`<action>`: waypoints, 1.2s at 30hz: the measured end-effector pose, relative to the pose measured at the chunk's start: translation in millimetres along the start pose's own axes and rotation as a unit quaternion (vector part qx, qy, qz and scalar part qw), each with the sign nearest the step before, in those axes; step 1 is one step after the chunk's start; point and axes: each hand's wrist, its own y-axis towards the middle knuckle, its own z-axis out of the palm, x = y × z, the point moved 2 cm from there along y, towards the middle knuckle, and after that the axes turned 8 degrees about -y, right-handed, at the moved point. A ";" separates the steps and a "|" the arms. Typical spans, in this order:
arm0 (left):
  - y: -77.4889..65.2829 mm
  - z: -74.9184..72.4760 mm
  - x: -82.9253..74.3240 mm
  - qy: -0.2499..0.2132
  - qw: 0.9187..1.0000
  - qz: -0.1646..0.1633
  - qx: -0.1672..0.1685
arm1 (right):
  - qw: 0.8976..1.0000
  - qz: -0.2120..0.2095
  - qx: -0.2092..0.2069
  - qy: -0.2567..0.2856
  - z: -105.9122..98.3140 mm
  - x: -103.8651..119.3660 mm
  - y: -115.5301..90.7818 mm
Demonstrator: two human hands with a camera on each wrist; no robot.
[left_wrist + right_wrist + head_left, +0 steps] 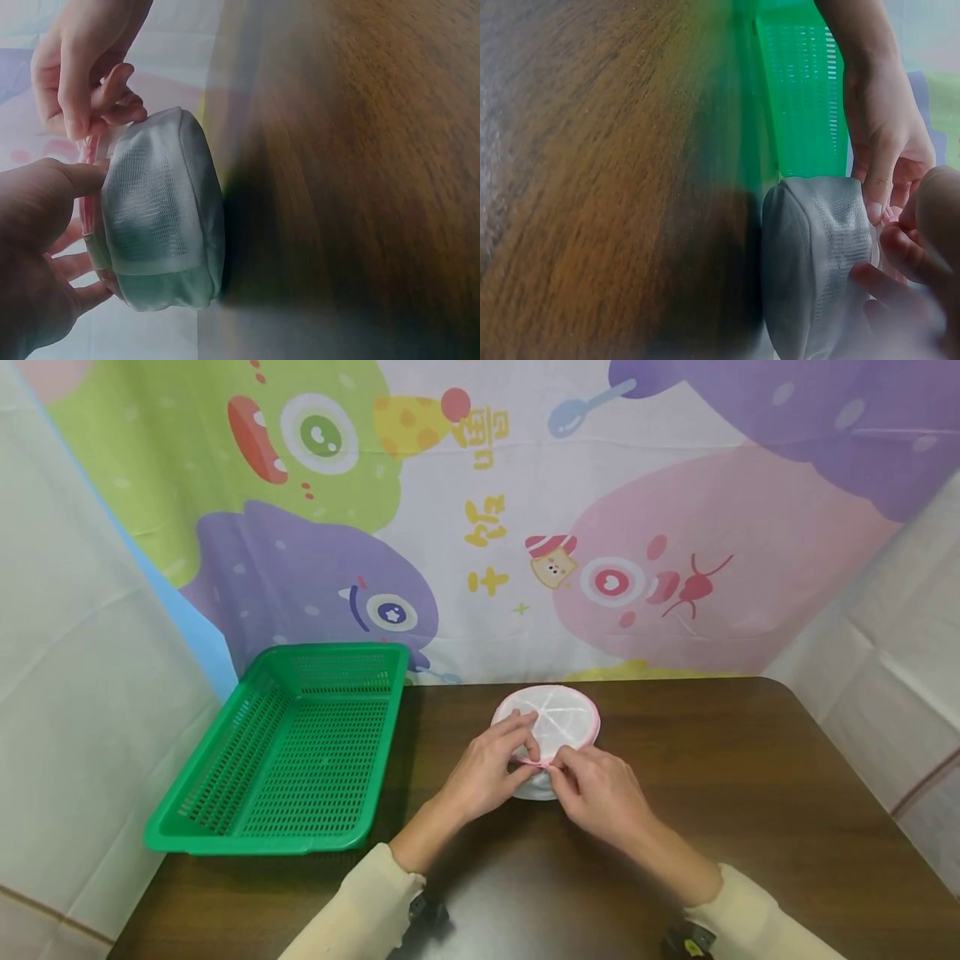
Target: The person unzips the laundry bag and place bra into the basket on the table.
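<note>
Dark worktop [712,802] is holding a round mesh pouch [562,710] right of the green basket [262,844], and the left hand [487,764] and right hand [606,787] are both pinching its near pink edging [87,214] close together, so if they're tugging unevenly, it could be slipping or bunching imo.

A cloth printed with cartoon monsters [495,535] is hanging behind the dark wooden counter's [735,777] far edge; pale sheets [67,677] are flanking its left and right edges, and soft light is reflecting near its front.
</note>
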 end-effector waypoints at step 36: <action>-3.5 -2.8 2.5 0.004 1.000 0.003 0.005 | 1.000 -0.010 -0.003 -0.021 -0.8 0.2 -0.3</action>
